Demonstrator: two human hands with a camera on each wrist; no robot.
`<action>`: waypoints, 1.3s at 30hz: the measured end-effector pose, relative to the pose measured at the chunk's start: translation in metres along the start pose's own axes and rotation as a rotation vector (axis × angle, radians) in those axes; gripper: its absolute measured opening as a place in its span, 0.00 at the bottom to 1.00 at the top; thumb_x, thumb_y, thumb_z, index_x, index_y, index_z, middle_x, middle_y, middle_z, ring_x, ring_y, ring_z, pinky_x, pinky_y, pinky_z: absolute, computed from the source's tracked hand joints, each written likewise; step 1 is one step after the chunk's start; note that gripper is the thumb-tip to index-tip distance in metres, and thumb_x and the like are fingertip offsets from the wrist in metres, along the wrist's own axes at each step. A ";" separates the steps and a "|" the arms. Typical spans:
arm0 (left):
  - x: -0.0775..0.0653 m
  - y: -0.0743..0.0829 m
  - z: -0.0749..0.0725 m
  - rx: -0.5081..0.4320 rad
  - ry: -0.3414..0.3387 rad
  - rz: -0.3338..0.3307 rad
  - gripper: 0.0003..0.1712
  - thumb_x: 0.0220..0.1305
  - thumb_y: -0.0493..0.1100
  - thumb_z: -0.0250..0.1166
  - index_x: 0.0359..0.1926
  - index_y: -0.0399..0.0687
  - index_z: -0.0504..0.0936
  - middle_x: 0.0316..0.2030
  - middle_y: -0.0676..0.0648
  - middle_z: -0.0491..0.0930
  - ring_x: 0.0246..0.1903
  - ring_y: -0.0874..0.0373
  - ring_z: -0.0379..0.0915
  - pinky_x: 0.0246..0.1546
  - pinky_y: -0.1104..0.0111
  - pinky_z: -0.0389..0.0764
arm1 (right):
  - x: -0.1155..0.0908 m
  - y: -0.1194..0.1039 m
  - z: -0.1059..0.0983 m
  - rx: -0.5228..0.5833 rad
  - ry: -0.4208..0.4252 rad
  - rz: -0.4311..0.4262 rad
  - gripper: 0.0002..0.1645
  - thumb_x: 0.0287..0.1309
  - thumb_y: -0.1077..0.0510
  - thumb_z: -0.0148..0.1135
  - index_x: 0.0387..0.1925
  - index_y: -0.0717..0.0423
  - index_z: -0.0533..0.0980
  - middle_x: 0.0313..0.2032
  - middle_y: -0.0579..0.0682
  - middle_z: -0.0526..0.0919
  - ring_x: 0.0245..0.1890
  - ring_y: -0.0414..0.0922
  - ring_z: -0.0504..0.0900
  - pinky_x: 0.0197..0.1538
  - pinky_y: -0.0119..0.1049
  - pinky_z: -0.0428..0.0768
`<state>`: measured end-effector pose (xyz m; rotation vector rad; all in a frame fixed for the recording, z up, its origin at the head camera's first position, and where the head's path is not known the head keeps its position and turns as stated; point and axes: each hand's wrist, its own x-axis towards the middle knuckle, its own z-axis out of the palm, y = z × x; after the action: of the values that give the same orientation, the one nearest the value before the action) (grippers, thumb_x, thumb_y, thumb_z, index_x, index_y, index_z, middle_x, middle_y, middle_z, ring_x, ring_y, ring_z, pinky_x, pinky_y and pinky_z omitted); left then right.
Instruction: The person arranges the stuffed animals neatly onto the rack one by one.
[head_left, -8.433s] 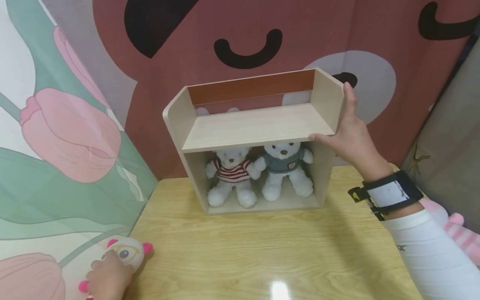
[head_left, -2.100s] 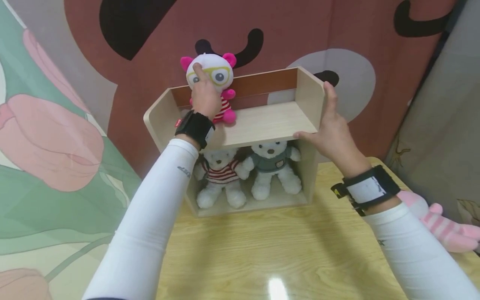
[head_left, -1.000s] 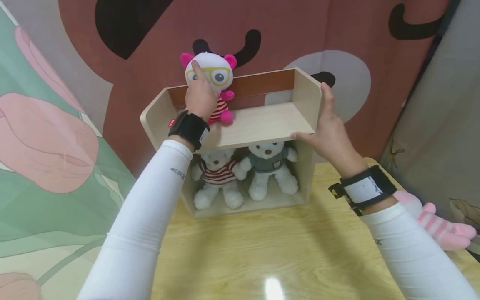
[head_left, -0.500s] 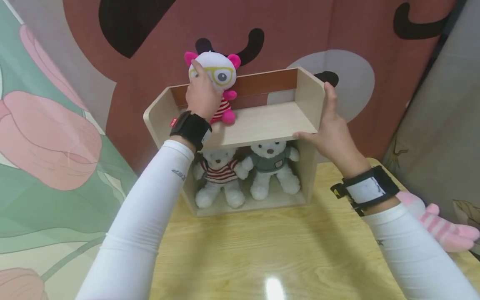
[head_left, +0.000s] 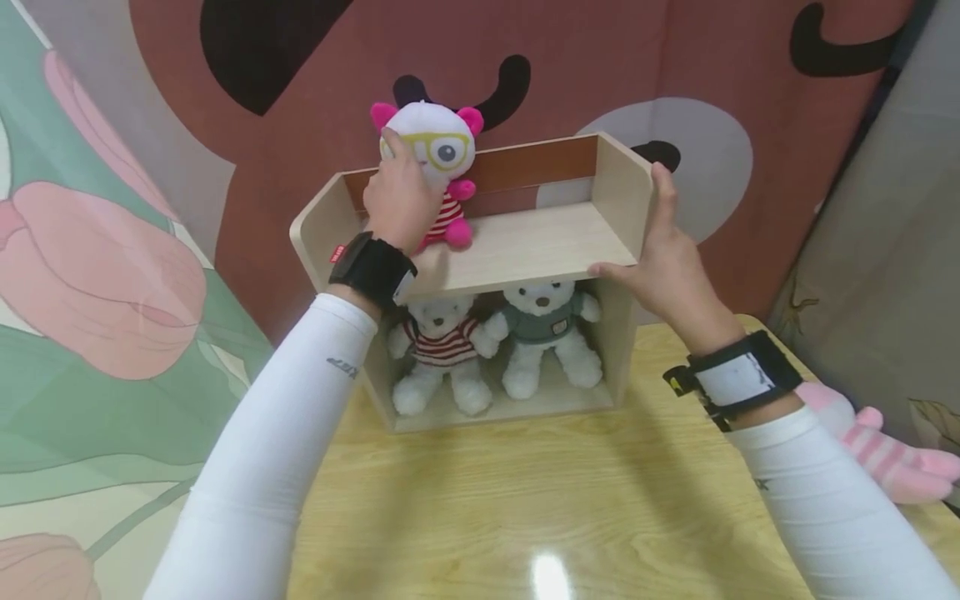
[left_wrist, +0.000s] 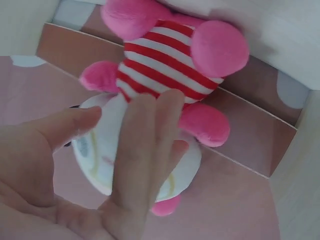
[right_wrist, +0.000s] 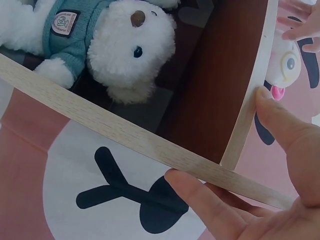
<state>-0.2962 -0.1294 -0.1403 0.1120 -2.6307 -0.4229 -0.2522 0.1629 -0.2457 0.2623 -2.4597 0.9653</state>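
Observation:
A doll [head_left: 452, 137] with a white head, pink ears, yellow glasses and a red-striped body sits on the left of the upper board of a small wooden shelf [head_left: 540, 246]. My left hand [head_left: 401, 200] is in front of it, over part of its face. In the left wrist view the fingers [left_wrist: 132, 150] are fairly straight, with the thumb spread away. My right hand [head_left: 667, 267] grips the shelf's right side, thumb on the front edge of the board and fingers along the outer panel. The right wrist view shows that thumb [right_wrist: 277, 115] at the board's edge.
Two white plush bears sit in the lower compartment, one in a striped top [head_left: 444, 346] and one in a teal sweater [head_left: 551, 325]. A pink striped plush toy [head_left: 885, 450] lies on the table [head_left: 465, 517] at the right. Printed curtains stand behind and left.
The left hand has brought the doll from the table's left side up onto the shelf. Lately that hand has shifted slightly left and down against it. The right hand keeps its grip.

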 end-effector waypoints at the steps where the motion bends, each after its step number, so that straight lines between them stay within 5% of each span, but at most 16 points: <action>1: -0.003 0.000 -0.002 0.024 0.000 0.007 0.49 0.69 0.50 0.60 0.77 0.37 0.42 0.60 0.34 0.76 0.52 0.39 0.80 0.53 0.51 0.80 | 0.000 0.000 -0.001 -0.002 0.000 0.000 0.79 0.48 0.53 0.80 0.76 0.33 0.25 0.56 0.80 0.70 0.50 0.73 0.77 0.48 0.66 0.74; 5: -0.019 -0.003 -0.016 0.085 0.003 0.056 0.33 0.69 0.49 0.58 0.68 0.38 0.62 0.54 0.34 0.79 0.51 0.39 0.77 0.50 0.48 0.79 | -0.001 0.002 -0.003 -0.005 0.007 0.005 0.79 0.47 0.53 0.80 0.75 0.32 0.25 0.55 0.81 0.71 0.48 0.74 0.77 0.46 0.67 0.74; 9: -0.044 -0.017 -0.030 0.044 0.069 0.107 0.26 0.70 0.50 0.56 0.61 0.40 0.73 0.55 0.36 0.76 0.57 0.40 0.67 0.56 0.49 0.72 | -0.001 0.001 -0.003 0.011 0.001 0.005 0.79 0.48 0.52 0.80 0.75 0.31 0.25 0.55 0.81 0.70 0.48 0.74 0.76 0.46 0.67 0.73; 13: -0.069 -0.043 -0.034 -0.033 0.222 0.110 0.25 0.68 0.48 0.58 0.60 0.39 0.75 0.61 0.35 0.70 0.66 0.40 0.57 0.62 0.47 0.65 | -0.001 0.002 -0.004 0.016 0.001 0.004 0.79 0.48 0.53 0.80 0.75 0.31 0.25 0.57 0.81 0.69 0.49 0.74 0.76 0.47 0.68 0.74; 17: -0.081 -0.075 -0.026 -0.129 0.279 0.059 0.33 0.66 0.44 0.59 0.71 0.46 0.66 0.68 0.32 0.61 0.67 0.37 0.56 0.59 0.42 0.69 | -0.001 0.005 -0.006 0.013 0.009 0.010 0.78 0.48 0.53 0.80 0.75 0.31 0.25 0.57 0.81 0.68 0.49 0.75 0.75 0.46 0.68 0.73; 20: -0.084 -0.097 -0.014 -0.198 0.232 0.058 0.38 0.68 0.42 0.57 0.76 0.52 0.57 0.63 0.29 0.64 0.57 0.35 0.66 0.51 0.42 0.73 | -0.002 0.008 -0.008 0.006 0.013 0.013 0.78 0.48 0.52 0.80 0.75 0.31 0.25 0.58 0.81 0.68 0.49 0.75 0.75 0.46 0.68 0.73; 22: -0.082 -0.108 -0.004 -0.232 0.190 0.089 0.39 0.70 0.40 0.55 0.78 0.53 0.52 0.51 0.28 0.72 0.44 0.36 0.71 0.43 0.45 0.74 | -0.002 0.010 -0.010 0.003 0.016 0.017 0.78 0.48 0.53 0.80 0.75 0.32 0.25 0.57 0.82 0.68 0.49 0.75 0.75 0.46 0.68 0.73; 25: -0.078 -0.118 0.011 -0.223 0.172 0.128 0.39 0.72 0.39 0.54 0.78 0.55 0.50 0.33 0.30 0.75 0.30 0.38 0.71 0.31 0.49 0.73 | -0.002 0.012 -0.011 0.001 0.018 0.027 0.79 0.48 0.53 0.80 0.75 0.31 0.25 0.56 0.82 0.69 0.50 0.75 0.75 0.47 0.68 0.73; 27: -0.076 -0.121 0.018 -0.198 0.185 0.125 0.40 0.72 0.39 0.54 0.79 0.58 0.47 0.30 0.31 0.76 0.26 0.38 0.72 0.26 0.50 0.72 | -0.002 0.014 -0.012 -0.002 0.019 0.033 0.79 0.48 0.53 0.80 0.75 0.32 0.25 0.55 0.82 0.70 0.49 0.75 0.75 0.47 0.68 0.73; 30: -0.073 -0.121 0.025 -0.170 0.212 0.064 0.43 0.72 0.42 0.55 0.79 0.61 0.41 0.34 0.30 0.79 0.28 0.34 0.77 0.25 0.47 0.73 | -0.001 0.015 -0.011 -0.001 0.026 0.032 0.79 0.48 0.53 0.80 0.76 0.32 0.25 0.54 0.82 0.71 0.49 0.74 0.75 0.47 0.67 0.73; 34: -0.072 -0.126 0.028 -0.195 0.148 -0.073 0.46 0.73 0.46 0.54 0.79 0.52 0.35 0.39 0.27 0.80 0.35 0.32 0.79 0.33 0.44 0.76 | 0.001 0.017 -0.007 0.007 0.033 0.018 0.79 0.47 0.54 0.80 0.76 0.31 0.25 0.56 0.80 0.70 0.50 0.73 0.75 0.48 0.66 0.73; 36: -0.072 -0.130 0.029 -0.211 0.087 -0.132 0.43 0.74 0.49 0.52 0.79 0.44 0.39 0.43 0.26 0.79 0.41 0.32 0.79 0.40 0.43 0.77 | 0.002 0.017 -0.005 0.009 0.028 0.007 0.80 0.47 0.54 0.80 0.76 0.31 0.25 0.58 0.80 0.69 0.51 0.72 0.75 0.49 0.66 0.74; 39: -0.073 -0.137 0.030 -0.223 0.018 -0.176 0.34 0.75 0.52 0.49 0.71 0.35 0.58 0.47 0.28 0.79 0.47 0.33 0.78 0.46 0.42 0.76 | 0.004 0.018 -0.005 0.004 0.007 -0.009 0.79 0.49 0.53 0.79 0.76 0.30 0.23 0.57 0.80 0.70 0.49 0.72 0.77 0.46 0.65 0.75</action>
<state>-0.2449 -0.2397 -0.2409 0.2736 -2.5454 -0.7676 -0.2597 0.1790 -0.2513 0.2711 -2.4482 0.9655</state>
